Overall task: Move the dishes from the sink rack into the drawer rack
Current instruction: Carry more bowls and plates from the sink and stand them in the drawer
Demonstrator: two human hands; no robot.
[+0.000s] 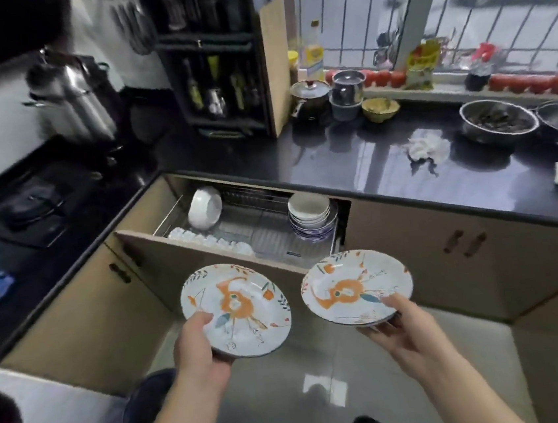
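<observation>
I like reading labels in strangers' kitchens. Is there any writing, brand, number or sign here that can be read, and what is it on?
Nothing here can be read.
Small dark tag on the drawer rack: too small to read.
Yellow label on the oil bottle: blurred.
Yellow packet on the windowsill: print blurred.
Plates in the left hand and right hand: painted orange pattern only, no words.

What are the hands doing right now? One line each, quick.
Left hand: grips a floral plate by its near rim, thumb on top.
Right hand: holds another floral plate, thumb on the rim, fingers underneath.
</observation>
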